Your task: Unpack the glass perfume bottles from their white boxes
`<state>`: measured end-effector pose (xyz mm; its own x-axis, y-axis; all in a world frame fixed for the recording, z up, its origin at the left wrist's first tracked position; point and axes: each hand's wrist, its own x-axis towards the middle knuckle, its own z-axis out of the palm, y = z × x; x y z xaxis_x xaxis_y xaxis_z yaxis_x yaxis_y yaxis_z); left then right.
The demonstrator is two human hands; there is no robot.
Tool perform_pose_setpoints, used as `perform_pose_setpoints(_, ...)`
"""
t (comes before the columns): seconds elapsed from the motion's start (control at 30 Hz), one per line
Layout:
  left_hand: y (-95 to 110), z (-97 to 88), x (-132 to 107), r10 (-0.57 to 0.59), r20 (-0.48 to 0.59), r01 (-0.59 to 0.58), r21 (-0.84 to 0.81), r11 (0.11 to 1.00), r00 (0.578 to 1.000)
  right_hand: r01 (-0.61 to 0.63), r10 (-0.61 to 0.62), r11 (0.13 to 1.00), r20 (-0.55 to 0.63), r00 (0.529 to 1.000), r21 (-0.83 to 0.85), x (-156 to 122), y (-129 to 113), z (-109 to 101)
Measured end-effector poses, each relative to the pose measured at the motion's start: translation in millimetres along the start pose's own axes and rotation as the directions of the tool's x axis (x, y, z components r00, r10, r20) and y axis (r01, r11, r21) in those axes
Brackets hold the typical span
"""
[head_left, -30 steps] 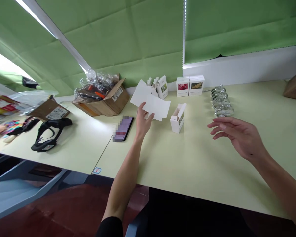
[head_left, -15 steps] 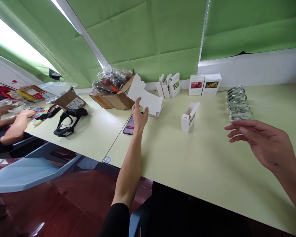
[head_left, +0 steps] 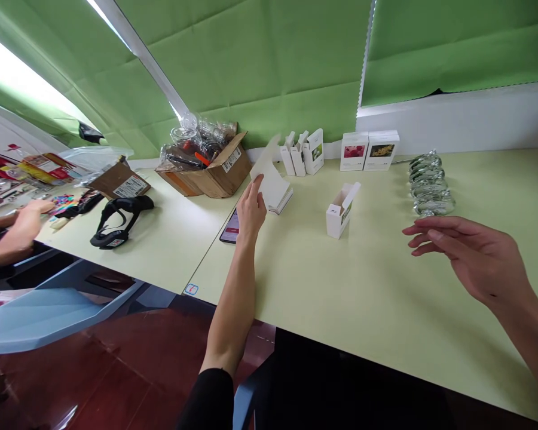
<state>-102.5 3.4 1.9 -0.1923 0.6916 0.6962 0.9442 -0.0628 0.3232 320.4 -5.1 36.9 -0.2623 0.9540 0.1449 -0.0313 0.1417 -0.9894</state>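
Note:
My left hand (head_left: 252, 206) is closed on the edge of a white card sheet (head_left: 269, 170), seemingly a flattened carton, bent upward and a little blurred. Beneath the sheet lies a low stack of white cards (head_left: 284, 203). Just left of this hand is a phone (head_left: 229, 228) with a lit screen, partly covered by the hand. My right hand (head_left: 470, 251) hovers over the table at the right with loosely stretched fingers, holding nothing. Beyond its fingertips lies a row of clear, shiny wrapped packets (head_left: 430, 185). A white carton (head_left: 339, 212) with its top flap up stands between the hands.
Small white cartons (head_left: 301, 156) stand at the back, beside two picture-fronted boxes (head_left: 368, 152). Left of them are a cardboard box (head_left: 219, 179) of plastic-wrapped items and a black headset (head_left: 121, 221). A co-worker's arm (head_left: 20, 230) rests at the far left.
The sheet at my left hand has swung from lying spread over the stack to standing steeper and narrower, uncovering more of the cardboard box. My right hand keeps nearly the same pose.

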Motion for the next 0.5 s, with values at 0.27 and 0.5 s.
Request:
perform_pose_setpoints(0.27, -13, 7.1, 0, -0.120, 0.006, 0.120, -0.102, 0.988, 0.993, 0.011, -0.011, 1.000, 0.012, 1.000, -0.024, 0, 2, -2)
perform_pose_setpoints(0.5, -20, 11.7, -1, -0.172, 0.055, 0.177, -0.104, 0.979, 0.984, 0.007, -0.006, 0.999, 0.018, 1.000, -0.034, 1, 3, -3)
